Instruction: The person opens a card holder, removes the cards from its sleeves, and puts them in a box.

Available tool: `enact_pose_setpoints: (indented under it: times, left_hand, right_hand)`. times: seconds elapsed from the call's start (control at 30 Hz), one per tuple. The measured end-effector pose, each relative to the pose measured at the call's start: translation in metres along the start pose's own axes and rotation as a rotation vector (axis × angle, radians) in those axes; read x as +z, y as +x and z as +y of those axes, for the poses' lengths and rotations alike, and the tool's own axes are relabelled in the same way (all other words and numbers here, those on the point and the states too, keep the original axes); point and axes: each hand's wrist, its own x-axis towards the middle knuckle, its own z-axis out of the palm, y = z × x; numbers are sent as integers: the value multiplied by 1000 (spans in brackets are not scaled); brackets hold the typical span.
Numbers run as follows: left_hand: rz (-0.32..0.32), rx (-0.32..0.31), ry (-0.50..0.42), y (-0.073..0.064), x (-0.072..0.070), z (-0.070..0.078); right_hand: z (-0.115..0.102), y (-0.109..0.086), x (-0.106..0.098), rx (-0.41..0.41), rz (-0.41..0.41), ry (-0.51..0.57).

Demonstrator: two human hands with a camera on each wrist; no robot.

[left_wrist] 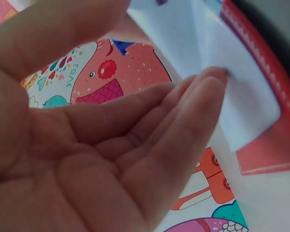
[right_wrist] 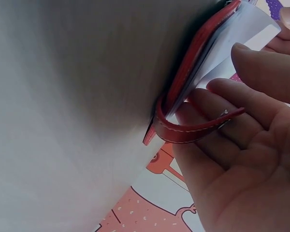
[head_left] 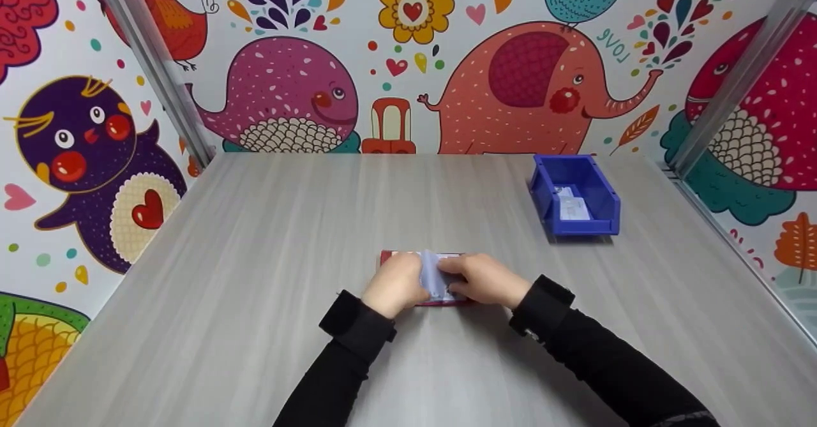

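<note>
Both hands are down at the near middle of the grey table [head_left: 255,235], working a red card holder [head_left: 390,258] that lies flat under them. The left hand [head_left: 396,283] has its fingers nearly straight, fingertips [left_wrist: 210,79] pressing on a pale plastic sleeve [left_wrist: 241,96] of the holder, thumb raised above and apart from them. Nothing is pinched there, from what the left wrist view shows; it is a press, not a grip. The right hand [head_left: 488,280] has its fingers loosely bent, and the holder's red strap [right_wrist: 193,130] loops across them, with the sleeve pages fanning up just past the fingertips [right_wrist: 261,67]. Whether the thumb closes on a page cannot be told.

By the look of it, the step in hand is leafing through the sleeves, or opening one. The next move probably calls for one sleeve parted cleanly from its neighbours while the other hand keeps the cover flat.

Well beyond the right fingers, toward the far right, stands a blue bin [head_left: 605,198]. Inside it lie a few white cards [head_left: 571,207], flat on the bottom.
</note>
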Motion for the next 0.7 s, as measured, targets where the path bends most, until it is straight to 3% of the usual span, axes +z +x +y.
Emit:
enact_pose_setpoints:
  times: [0.2, 0.53, 0.7]
  left_hand:
    - [26, 18, 45, 2, 8, 0]
    - [15, -28, 127, 3, 15, 5]
    - [39, -8, 149, 3, 18, 6]
  right_hand:
    - [1, 0, 1, -6, 5, -12]
    - [1, -2, 1, -23, 13, -36]
    - [1, -3, 2, -24, 22, -39]
